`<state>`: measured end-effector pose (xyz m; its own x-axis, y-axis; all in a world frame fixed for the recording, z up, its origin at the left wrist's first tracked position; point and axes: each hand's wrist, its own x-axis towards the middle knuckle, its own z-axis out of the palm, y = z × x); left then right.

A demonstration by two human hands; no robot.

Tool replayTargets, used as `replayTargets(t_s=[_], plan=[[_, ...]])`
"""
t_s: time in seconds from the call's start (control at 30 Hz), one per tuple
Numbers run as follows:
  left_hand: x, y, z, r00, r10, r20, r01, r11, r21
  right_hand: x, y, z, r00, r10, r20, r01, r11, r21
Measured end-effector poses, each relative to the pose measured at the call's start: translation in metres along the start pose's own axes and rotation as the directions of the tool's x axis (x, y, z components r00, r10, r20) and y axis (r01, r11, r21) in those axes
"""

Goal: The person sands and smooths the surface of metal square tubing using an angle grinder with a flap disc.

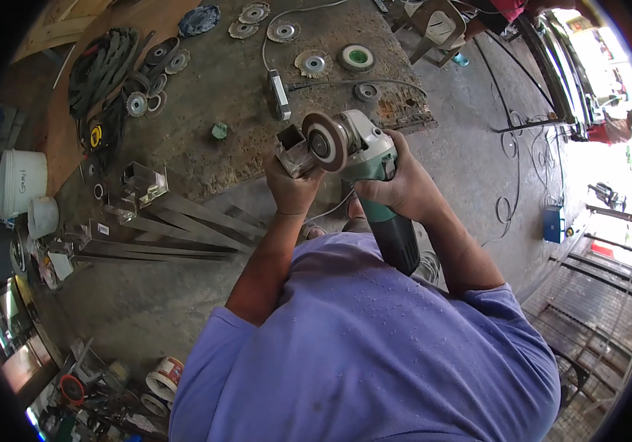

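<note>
My left hand [292, 193] is closed around a short square metal tube [295, 159], its open end pointing up and away from me. An angle grinder [379, 155] with a green and grey body is gripped in my right hand [411, 188]. Its round, worn disc [323, 141] faces the tube and overlaps its right side in this view. The grinder's dark rear end [397, 247] hangs down close to my shirt. Both hands are in front of my chest, near the workbench edge.
The worn workbench [183, 151] carries flap discs [314, 63], a green-centred wheel [357, 57], a power strip [279, 94] and a tape measure [96, 136]. Long metal tubes [176, 228] lean at my left. A white bucket [24, 183] stands far left. Cables [511, 144] trail over the floor.
</note>
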<state>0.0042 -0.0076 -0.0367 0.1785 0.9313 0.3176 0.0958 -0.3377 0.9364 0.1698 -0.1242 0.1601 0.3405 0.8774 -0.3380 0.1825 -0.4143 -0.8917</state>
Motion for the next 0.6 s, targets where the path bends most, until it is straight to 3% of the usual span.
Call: replayTargets(t_s=[0.17,0.27,0.4,0.47,0.6], plan=[[0.002,-0.013,-0.001,0.998,0.058,0.009,-0.058,0.998,0.017,0.013,0.001,-0.008,0.995,-0.101,-0.019,0.096,0.982,-0.165],[0.014,0.013,-0.008,0.983,0.163,0.085,-0.176,0.968,0.179,0.021,-0.018,-0.019,0.988,-0.14,-0.068,0.116,0.954,-0.277],[0.019,0.002,-0.01,0.984,0.141,0.111,-0.151,0.984,0.09,0.02,-0.018,-0.023,0.992,-0.121,-0.021,0.119,0.988,-0.1],[0.024,0.006,-0.012,0.973,0.179,0.142,-0.193,0.977,0.093,0.023,-0.02,-0.02,0.992,-0.125,0.014,0.126,0.982,-0.14],[0.024,-0.003,-0.011,0.983,0.108,0.151,-0.112,0.994,0.013,0.031,-0.023,-0.019,0.989,-0.124,0.078,0.139,0.964,-0.228]])
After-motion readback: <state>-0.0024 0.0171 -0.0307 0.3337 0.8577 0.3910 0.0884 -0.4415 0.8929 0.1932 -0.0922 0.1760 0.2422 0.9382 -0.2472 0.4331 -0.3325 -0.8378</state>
